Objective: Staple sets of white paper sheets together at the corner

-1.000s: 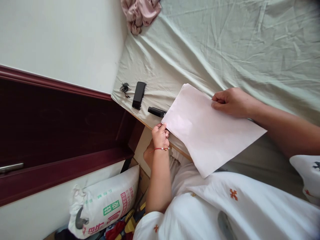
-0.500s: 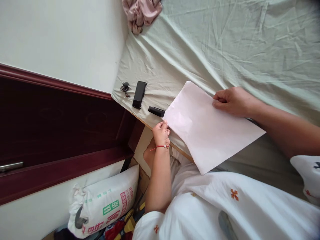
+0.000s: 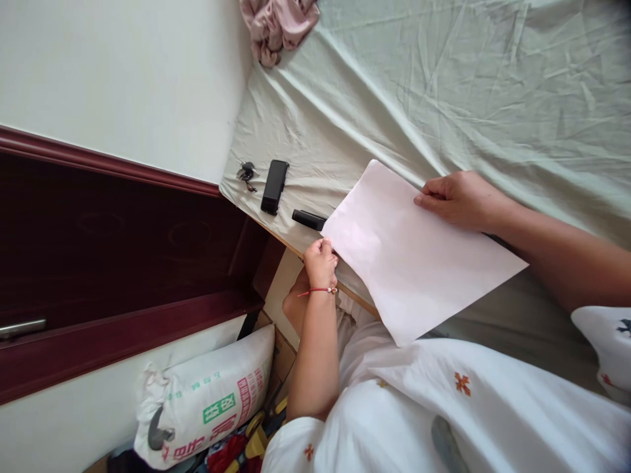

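Observation:
A white sheet of paper (image 3: 419, 256) slants across the edge of the bed, its lower corner hanging over toward my shirt. Fingers closed, my left hand (image 3: 320, 261) pinches its left edge near the left corner. On the upper right edge, my right hand (image 3: 456, 197) grips the paper between thumb and curled fingers. Just left of the sheet lies a black object (image 3: 308, 219), its right end covered by the paper; its kind is unclear. A black rectangular case (image 3: 275, 187) rests farther left, beside a small bunch of keys (image 3: 247, 174).
The pale green bedsheet (image 3: 419, 85) is wrinkled. Pink cloth (image 3: 280, 26) lies bunched by the wall. Below left are a dark red door (image 3: 123, 236) with a metal handle (image 3: 22, 328) and a white printed sack (image 3: 211, 394) on the floor.
The paper has shifted slightly to the right, and my left hand has moved a little right with it. My right hand's fingertips reach slightly farther left on the sheet.

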`<state>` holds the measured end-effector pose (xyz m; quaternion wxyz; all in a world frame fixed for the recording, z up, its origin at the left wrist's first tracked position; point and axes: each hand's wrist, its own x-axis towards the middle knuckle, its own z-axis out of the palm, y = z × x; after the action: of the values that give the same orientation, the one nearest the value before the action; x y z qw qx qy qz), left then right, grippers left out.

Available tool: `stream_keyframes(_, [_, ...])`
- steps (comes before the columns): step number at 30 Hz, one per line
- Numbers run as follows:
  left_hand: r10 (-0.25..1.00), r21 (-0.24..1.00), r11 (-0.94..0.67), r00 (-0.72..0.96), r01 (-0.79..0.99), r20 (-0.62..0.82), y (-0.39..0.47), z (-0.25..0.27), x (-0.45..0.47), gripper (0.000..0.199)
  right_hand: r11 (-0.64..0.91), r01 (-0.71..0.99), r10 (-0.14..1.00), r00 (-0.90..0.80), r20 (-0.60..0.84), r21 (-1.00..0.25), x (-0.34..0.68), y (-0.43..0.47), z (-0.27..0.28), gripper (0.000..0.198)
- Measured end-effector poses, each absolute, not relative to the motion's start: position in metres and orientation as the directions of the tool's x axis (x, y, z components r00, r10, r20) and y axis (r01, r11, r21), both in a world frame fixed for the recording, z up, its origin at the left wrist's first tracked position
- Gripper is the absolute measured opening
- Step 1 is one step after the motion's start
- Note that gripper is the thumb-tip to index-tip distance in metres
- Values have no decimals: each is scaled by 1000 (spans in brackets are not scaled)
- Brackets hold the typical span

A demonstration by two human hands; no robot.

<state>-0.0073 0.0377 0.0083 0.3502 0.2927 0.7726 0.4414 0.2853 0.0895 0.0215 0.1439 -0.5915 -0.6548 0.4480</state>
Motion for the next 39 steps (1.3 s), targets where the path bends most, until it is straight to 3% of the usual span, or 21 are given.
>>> stream_keyframes(7, [816, 866, 414, -535, 279, -218, 33, 3, -12, 40, -86, 633, 910, -264, -319, -769, 285, 90, 18, 29])
stream_keyframes(17, [786, 913, 403, -534, 65, -310, 26, 9, -3, 40, -74, 663, 912, -257, -320, -745, 285, 90, 19, 26])
stream_keyframes(27, [707, 845, 534, -571, 42, -418, 38, 13, -5, 42, -83, 668, 920, -233, -315, -740, 284, 89, 19, 25])
stream_keyframes(39, [670, 814, 580, -554, -27, -495, 49, 22, -1, 33, -173, 632, 924, -162, -347, -755, 285, 87, 22, 25])
